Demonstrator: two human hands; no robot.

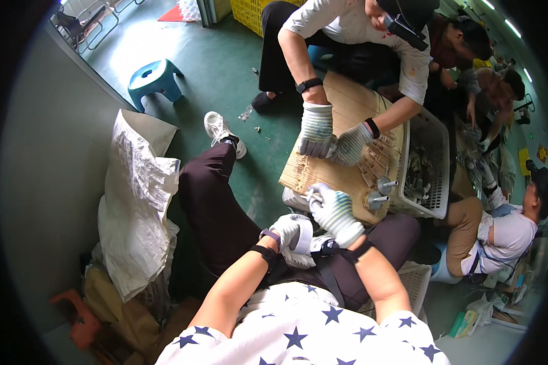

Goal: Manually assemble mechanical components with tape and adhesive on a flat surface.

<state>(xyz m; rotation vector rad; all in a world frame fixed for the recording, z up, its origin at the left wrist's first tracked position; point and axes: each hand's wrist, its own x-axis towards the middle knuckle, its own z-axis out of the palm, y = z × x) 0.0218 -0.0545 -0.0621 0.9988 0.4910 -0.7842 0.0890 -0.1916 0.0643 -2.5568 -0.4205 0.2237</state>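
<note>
My left hand (288,229), in a pale glove, is closed on a white curved band (304,236) that looks like part of a roll; its far side is hidden. Beside it, my right hand (337,214), in a striped glove, pinches a small whitish piece (314,196) above the near edge of a tan board (345,184). Small tan parts (376,157) lie in a row on the board. Two grey discs with stems (385,185) rest near its right corner. Across from me, a co-worker's two gloved hands (330,141) work close together over the board.
A white basket (437,164) of small metallic parts stands right of the board. A blue stool (155,82) is at the far left, and a large white sack (137,207) leans by the left wall. Other people (499,237) sit at the right.
</note>
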